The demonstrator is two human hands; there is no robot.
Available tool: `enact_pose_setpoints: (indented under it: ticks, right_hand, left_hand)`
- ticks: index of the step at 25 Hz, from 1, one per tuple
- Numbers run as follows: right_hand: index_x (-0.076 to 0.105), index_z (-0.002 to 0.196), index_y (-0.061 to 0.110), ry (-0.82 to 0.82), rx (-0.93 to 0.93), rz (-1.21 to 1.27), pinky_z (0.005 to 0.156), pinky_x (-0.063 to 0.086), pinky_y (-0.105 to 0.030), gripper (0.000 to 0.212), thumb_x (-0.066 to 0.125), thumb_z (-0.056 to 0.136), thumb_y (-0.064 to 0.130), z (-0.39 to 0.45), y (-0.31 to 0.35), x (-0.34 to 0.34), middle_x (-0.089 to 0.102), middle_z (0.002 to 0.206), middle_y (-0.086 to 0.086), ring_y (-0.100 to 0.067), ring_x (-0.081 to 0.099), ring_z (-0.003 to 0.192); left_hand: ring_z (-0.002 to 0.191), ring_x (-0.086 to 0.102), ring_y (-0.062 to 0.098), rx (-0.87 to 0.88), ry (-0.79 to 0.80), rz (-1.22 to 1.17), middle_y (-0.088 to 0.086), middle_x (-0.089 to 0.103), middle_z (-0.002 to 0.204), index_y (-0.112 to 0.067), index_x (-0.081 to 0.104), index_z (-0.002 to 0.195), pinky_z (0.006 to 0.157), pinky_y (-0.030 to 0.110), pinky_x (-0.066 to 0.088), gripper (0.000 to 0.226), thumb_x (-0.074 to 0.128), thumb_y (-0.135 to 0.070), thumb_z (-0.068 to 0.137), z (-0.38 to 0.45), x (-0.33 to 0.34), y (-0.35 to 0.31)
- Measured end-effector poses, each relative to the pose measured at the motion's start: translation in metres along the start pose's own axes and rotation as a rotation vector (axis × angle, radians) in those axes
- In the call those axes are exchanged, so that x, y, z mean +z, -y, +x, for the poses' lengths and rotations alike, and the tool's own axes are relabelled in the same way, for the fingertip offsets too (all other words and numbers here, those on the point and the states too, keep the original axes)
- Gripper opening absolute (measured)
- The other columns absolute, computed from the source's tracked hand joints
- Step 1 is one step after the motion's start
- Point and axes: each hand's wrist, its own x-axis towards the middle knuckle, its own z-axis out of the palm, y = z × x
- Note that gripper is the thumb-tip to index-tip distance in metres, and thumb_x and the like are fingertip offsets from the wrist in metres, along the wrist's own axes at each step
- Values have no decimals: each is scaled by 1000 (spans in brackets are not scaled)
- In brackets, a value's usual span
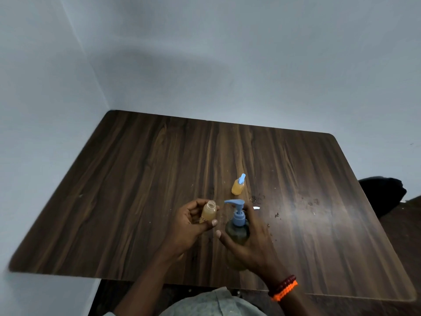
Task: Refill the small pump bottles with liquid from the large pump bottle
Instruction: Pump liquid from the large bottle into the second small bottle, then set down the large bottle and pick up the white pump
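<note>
From the head view, the left hand (191, 221) holds an uncapped small bottle (209, 212), its fingers (213, 222) curled round the body so the open mouth faces up and sits just beside and a little below the spout of the large pump bottle (237, 226). That placing looks deliberate: the blue pump head (235, 205) points left, toward the small bottle's mouth, so a press would likely send liquid straight in. The right hand (248, 240) wraps the large bottle's dark, rounded body, fingers closed around it, probably to steady it on the surface (141, 179) while the pump is worked; whether any finger already rests on the pump top cannot be told. The small bottle in hand shows orange liquid well up its body, so the fill seems under way or nearly done. Farther back, well apart from both hands, a second small bottle (238, 185) stands with its blue pump fitted and orange liquid inside, seemingly set aside out of the way. A small white piece (256, 208) lies just right of the pump head; what it is cannot be made out. Dark spots (258, 198) mark the wood nearby, perhaps drips.
</note>
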Motion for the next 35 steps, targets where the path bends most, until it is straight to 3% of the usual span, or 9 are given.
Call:
enact_pose_setpoints:
  ticks: [6, 9, 14, 16, 18, 21, 30, 33, 35]
  right_hand:
    - [50, 127, 43, 12, 24, 75, 97, 57, -39, 54, 77, 80, 41, 28, -21, 12, 64, 123, 7, -12, 64, 113]
    - [52, 118, 42, -42, 8, -42, 93, 56, -37, 43, 76, 82, 49, 60, -33, 31, 60, 115, 9, -11, 61, 106]
    - [65, 114, 26, -79, 83, -107, 77, 43, -11, 54, 86, 71, 51, 110, -53, 63, 56, 108, 7, -7, 57, 93]
    - [68, 115, 22, -74, 97, -122, 77, 49, -15, 59, 89, 68, 51, 123, -60, 73, 57, 109, 6, -10, 58, 94]
    - [69, 114, 19, -46, 115, -120, 84, 58, -29, 60, 90, 67, 50, 129, -68, 80, 59, 111, 4, -14, 60, 97]
    - [70, 115, 19, -5, 131, -139, 90, 59, -40, 62, 89, 66, 52, 131, -78, 85, 60, 114, 3, -16, 61, 101]
    - [59, 132, 18, 62, 142, -136, 100, 54, -41, 80, 92, 66, 49, 125, -80, 82, 56, 126, -3, -21, 56, 114]
    - [42, 148, 16, 182, 142, -187, 113, 44, -39, 109, 80, 64, 74, 112, -81, 65, 46, 150, -4, -21, 47, 135]
    - [44, 146, 22, 117, 106, -201, 107, 44, -33, 99, 64, 72, 85, 91, -91, 48, 49, 147, 3, -15, 50, 131]
  left_hand:
    - [114, 75, 31, -23, -93, 4, 12, 80, 116, -1, 70, 118, 103, 45, 59, 44, 80, 14, 78, -11, -15, -5]
    - [113, 76, 27, -6, -137, 35, 9, 81, 115, -5, 72, 115, 102, 44, 59, 43, 83, 11, 76, -14, -26, -5]
    - [111, 77, 19, -20, -141, 111, 4, 82, 115, -11, 74, 110, 99, 42, 60, 40, 84, 9, 77, -19, -42, -4]
    - [112, 77, 19, -36, -149, 125, 4, 82, 115, -12, 74, 110, 99, 41, 61, 40, 85, 7, 76, -21, -47, -4]
    - [114, 76, 19, -51, -144, 127, 4, 82, 116, -16, 75, 110, 99, 43, 60, 40, 86, 4, 77, -21, -50, -4]
    - [116, 75, 20, -66, -136, 135, 4, 81, 118, -20, 75, 110, 99, 43, 58, 40, 86, 1, 78, -21, -52, -5]
    - [113, 77, 20, -77, -123, 159, 5, 82, 115, -15, 75, 109, 99, 42, 60, 40, 86, 6, 76, -19, -44, -4]
    - [112, 77, 21, -69, -117, 150, 6, 82, 114, -9, 73, 110, 99, 42, 60, 41, 85, 9, 76, -18, -37, -2]
    - [111, 77, 22, -69, -124, 131, 7, 82, 113, -8, 73, 110, 99, 43, 60, 41, 84, 11, 75, -17, -31, 0]
